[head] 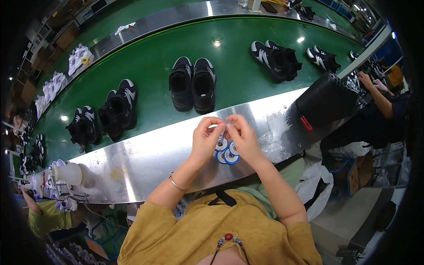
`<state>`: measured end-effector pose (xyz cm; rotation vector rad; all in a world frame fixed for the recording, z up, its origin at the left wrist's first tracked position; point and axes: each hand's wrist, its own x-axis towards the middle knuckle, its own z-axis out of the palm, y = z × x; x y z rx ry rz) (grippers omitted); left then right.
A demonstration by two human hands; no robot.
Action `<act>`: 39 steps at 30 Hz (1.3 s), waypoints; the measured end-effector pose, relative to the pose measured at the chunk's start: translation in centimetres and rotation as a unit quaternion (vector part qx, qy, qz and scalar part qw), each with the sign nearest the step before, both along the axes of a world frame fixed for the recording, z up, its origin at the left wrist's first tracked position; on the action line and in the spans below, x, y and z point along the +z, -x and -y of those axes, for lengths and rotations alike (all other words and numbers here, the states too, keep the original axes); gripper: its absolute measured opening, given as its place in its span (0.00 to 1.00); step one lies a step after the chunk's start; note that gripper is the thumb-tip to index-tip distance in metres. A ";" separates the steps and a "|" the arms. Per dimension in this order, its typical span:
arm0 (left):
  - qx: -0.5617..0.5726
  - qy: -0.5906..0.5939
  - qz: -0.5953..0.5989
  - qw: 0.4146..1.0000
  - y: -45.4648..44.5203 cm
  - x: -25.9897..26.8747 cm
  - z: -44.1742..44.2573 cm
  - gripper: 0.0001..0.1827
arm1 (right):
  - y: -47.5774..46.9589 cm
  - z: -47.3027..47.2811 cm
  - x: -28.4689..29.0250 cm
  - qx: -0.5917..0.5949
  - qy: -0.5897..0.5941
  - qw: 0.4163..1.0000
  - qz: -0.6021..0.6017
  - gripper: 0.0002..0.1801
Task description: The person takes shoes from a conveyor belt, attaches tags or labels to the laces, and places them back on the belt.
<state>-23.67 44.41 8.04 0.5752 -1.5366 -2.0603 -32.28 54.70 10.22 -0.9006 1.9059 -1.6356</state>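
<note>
My left hand (207,137) pinches a small, partly see-through piece (222,135) between thumb and forefinger. The fingers hide much of it, so its kind cannot be told. My right hand (242,136) meets it with thumb and forefinger close together; whether these grip the piece as well is unclear. Several round tags with blue rims and white faces (227,156) lie overlapping on the steel bench edge (172,159), just below both hands. To the right of my right hand rests a bundle of thin white plastic tag loops (278,124), partly in a transparent bag (274,145).
Pairs of black-and-white sneakers (192,84) stand along the green conveyor belt (232,43). A black cylindrical container (326,96) with a red clip (306,123) is at right. Yellow rubber bands (117,173) and a tape dispenser (64,179) lie left. A co-worker's arm (379,96) shows at far right.
</note>
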 end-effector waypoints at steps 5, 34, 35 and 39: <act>0.029 0.151 0.042 0.987 -0.9 0.1 1.8 0.04 | 1.2 1.8 0.3 0.086 -0.018 0.993 0.083 0.10; 0.174 -0.112 0.005 0.978 0.3 -2.8 8.2 0.08 | 2.9 10.4 -3.5 -0.010 -0.160 0.914 -0.372 0.02; 0.171 -0.114 0.011 0.978 0.2 -2.7 8.3 0.08 | 2.7 10.6 -3.5 -0.013 -0.168 0.905 -0.390 0.02; 0.164 -0.131 0.016 0.978 -0.3 -2.5 8.7 0.08 | 1.9 11.5 -3.2 0.021 -0.164 0.908 -0.384 0.04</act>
